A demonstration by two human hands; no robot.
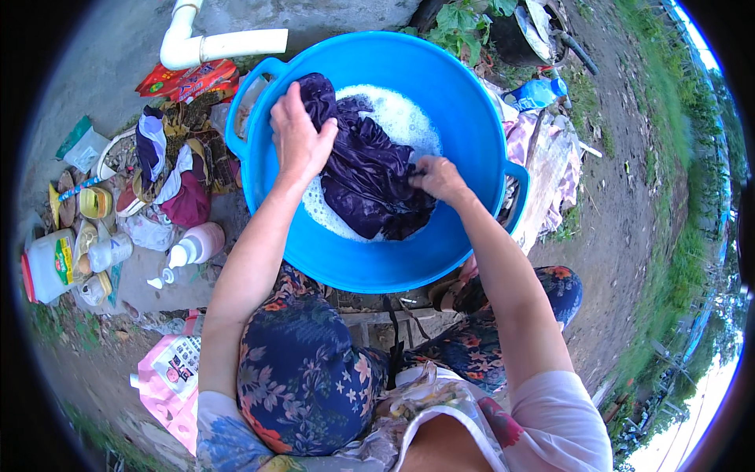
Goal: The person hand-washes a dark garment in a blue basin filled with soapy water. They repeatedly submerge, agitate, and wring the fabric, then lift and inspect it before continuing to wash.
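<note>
A wide blue tub [464,98] holds a bunched, wet, dark purple cloth [370,173], lying partly in white suds [401,114]; the fingers of the left hand [303,140] are curled round its raised upper-left end, thumb toward the middle of the tub; the fingers of the right hand [442,179] grip its right edge, bent and close together, so the bulk lies between the two hands.

Around the tub is bare earthen ground [621,236], with green grass [676,134] along the right and a grey wall [338,20] at the top; by the wall runs a white pipe [236,45]; at the left lie a red packet [189,81] and a pink bottle [206,241].
</note>
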